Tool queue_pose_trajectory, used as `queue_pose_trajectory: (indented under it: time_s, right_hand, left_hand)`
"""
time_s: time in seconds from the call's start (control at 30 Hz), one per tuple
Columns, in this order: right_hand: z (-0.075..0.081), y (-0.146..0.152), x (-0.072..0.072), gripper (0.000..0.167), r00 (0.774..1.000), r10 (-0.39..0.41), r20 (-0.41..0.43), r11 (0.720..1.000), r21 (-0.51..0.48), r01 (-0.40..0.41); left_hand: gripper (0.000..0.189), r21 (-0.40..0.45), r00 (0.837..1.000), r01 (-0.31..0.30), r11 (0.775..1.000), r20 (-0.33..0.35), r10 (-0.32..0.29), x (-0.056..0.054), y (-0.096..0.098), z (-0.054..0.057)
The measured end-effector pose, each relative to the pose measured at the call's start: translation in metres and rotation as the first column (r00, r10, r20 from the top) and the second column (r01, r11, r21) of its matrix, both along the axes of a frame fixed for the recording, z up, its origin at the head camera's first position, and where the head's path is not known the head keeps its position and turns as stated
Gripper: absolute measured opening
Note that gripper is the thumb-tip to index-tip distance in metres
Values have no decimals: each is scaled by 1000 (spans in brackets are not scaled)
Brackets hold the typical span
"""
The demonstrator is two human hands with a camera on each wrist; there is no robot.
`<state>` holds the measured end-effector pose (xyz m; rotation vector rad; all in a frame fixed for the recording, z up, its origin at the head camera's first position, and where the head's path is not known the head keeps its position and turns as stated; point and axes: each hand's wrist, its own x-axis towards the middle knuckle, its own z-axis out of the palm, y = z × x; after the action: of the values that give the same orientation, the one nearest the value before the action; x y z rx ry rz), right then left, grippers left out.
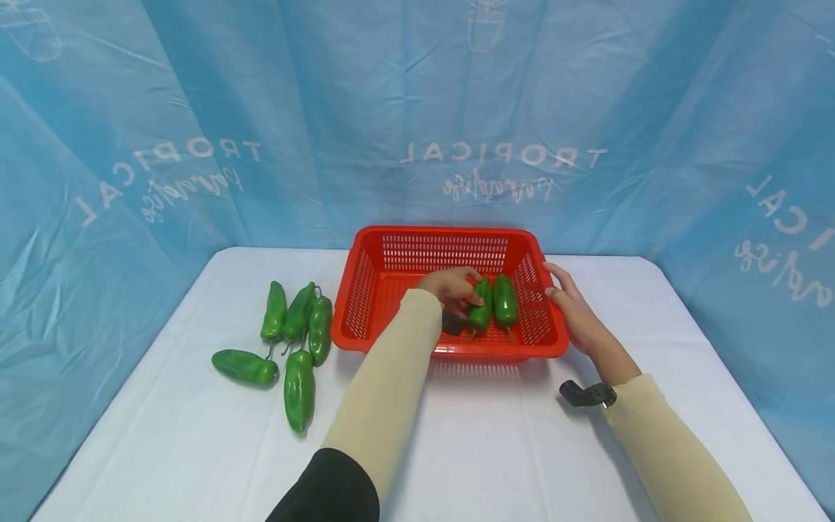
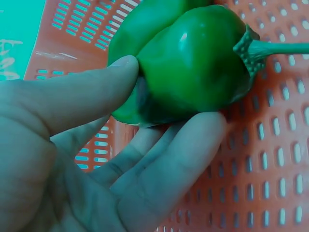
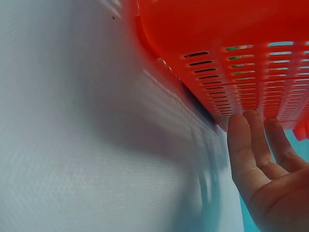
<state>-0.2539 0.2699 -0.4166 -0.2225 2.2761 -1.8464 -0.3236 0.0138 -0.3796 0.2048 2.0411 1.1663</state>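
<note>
We see left hand [image 1: 449, 286] pinching green pepper [image 1: 481, 307] inside red basket [image 1: 450, 231], second pepper [image 1: 504, 299] just beside it; right hand [image 1: 582, 317], fingers extended, touching basket's right side. Five loose peppers [image 1: 299, 392] we count on counter [image 1: 496, 442], left of basket.

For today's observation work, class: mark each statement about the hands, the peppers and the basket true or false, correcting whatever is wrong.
1. Two glossy green elongated peppers lie inside the red perforated plastic basket. True.
2. The person's bare left hand touches one of these two peppers. True.
3. Three more peppers lie outside the basket. False: five green loose peppers lie there, on the white surface.
4. The person's bare right hand touches the basket. True.
5. In the head view, the loose peppers lie to the right of the basket. False: they lie to its left.
</note>
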Motion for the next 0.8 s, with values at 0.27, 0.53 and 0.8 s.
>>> queue_pose_trajectory:
  time_s: [0.27,0.53,0.8]
  right_hand:
    - [-1,1,-1,63,1000,8,2,1000,3,-8]
    - [0,0,-1,63,1000,7,-6,1000,-2,-7]
    - [-1,0,-1,62,1000,2,5,1000,-1,-2]
  left_hand:
    - [59,24,998,-54,998,23,53,0,2,-2]
    - [53,50,994,-102,994,53,99,2,0,-3]
    - [16,-15,999,-36,999,9,36,-1,2,-1]
